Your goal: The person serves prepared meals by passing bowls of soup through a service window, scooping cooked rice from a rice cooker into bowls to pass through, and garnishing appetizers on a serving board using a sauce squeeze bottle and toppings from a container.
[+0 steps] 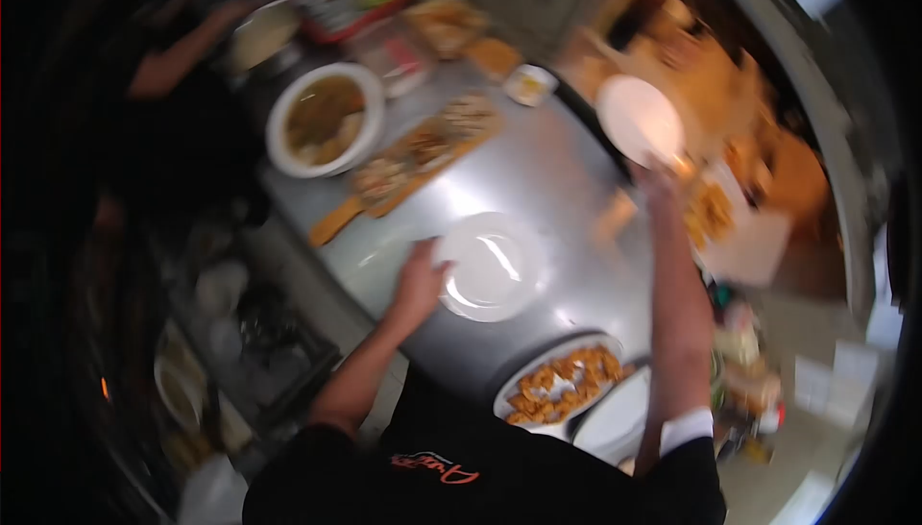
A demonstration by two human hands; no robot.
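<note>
In the head view my left hand [421, 284] is at the left rim of a round white plate [490, 270] lying on the steel table. Its fingers are closed on that rim. My right arm reaches far out to the right, and my right hand [657, 177] grips the near edge of a second white plate [639, 120], raised beyond the table's edge. Motion blurs the right fingers. Nothing can be seen on either plate. Below them, close to my body, sits an oval dish of golden fried pieces [567, 378].
A wooden board [394, 194] bears several heaps of food beside a white bowl of broth [279, 131]. Another white dish [619, 419] lies by my right arm. Fried food on paper [713, 218] is at the right. A co-worker's arm [182, 59] reaches in at upper left.
</note>
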